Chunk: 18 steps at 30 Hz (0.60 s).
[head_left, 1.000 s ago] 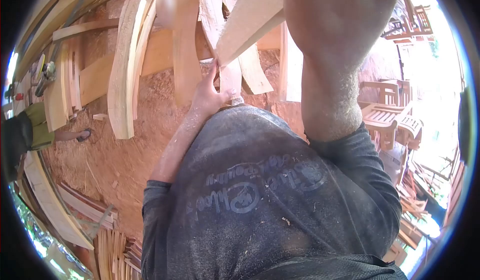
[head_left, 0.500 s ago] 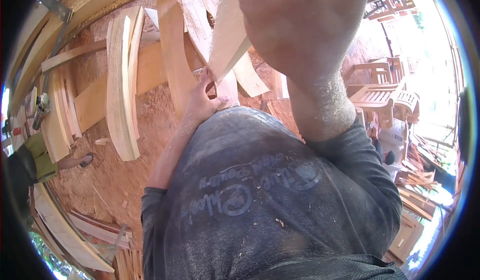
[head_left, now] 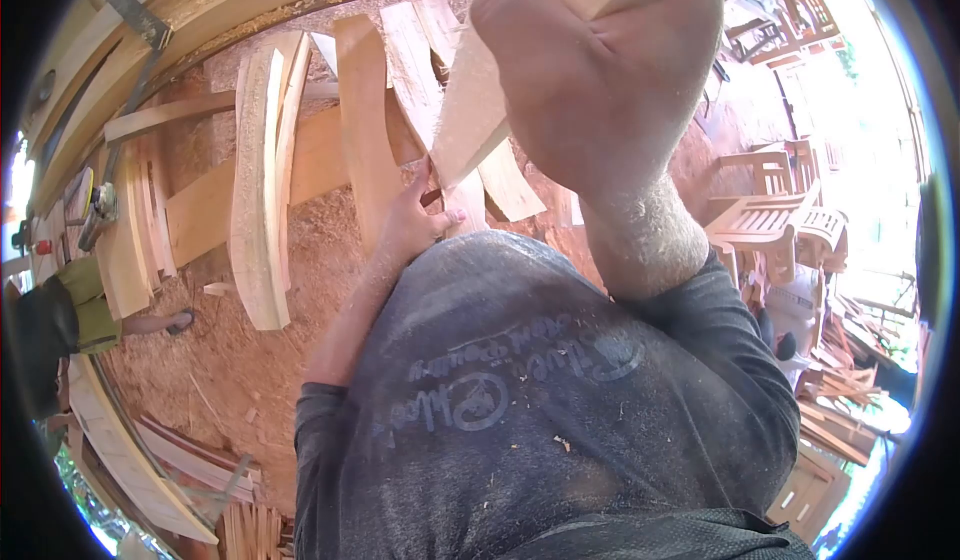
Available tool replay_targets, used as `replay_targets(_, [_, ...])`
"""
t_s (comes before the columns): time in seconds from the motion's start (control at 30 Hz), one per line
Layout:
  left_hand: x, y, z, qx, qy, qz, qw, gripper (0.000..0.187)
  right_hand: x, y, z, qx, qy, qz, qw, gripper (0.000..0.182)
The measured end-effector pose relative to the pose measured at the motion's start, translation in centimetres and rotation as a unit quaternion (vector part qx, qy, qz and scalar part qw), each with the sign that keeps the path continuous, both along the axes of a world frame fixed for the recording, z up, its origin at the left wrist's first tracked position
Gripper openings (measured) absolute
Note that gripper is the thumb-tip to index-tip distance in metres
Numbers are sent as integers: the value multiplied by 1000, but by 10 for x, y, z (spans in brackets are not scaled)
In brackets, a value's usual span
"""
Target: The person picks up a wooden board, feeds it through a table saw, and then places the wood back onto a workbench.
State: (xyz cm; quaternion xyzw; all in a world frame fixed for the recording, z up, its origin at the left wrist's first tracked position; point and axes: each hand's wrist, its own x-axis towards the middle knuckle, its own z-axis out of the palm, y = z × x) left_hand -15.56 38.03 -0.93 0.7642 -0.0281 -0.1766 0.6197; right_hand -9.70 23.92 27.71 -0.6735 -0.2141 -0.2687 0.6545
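Both hands' grip closed on wooden board [head_left: 470,110], right hand [head_left: 590,90] near lens hiding upper end, left hand [head_left: 410,225] lower, curved slats [head_left: 262,180] around

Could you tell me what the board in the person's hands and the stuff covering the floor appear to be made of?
The board, held by the right hand and the left hand, looks like pale, unfinished wood: matte, no varnish shine, faint grain. The floor covering seems to be reddish sawdust with shavings: loose and grainy. The same dust clings to the right forearm.
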Motion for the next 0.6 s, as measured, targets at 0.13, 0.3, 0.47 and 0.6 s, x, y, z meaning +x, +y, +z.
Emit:
replay_targets(0.13, [-3, -1, -13, -33, -16, 20, 999, 107, 0, 0, 0, 6, -7, -6, 1000, 60])
replay_targets(0.3, [-7, -2, -15, -60, 14, 29, 998, 100, 1, 1, -1, 2, -9, -7, 1000, 62])
replay_targets(0.47, [-7, -1, -2, -37, 32, 16, 999, 93, 1, 3, 0, 0, -10, 0, 1000, 64])
replay_targets(0.6, [-8, -1, -11, -25, 30, 16, 999, 88, 2, 6, 2, -4, -9, 11, 1000, 66])
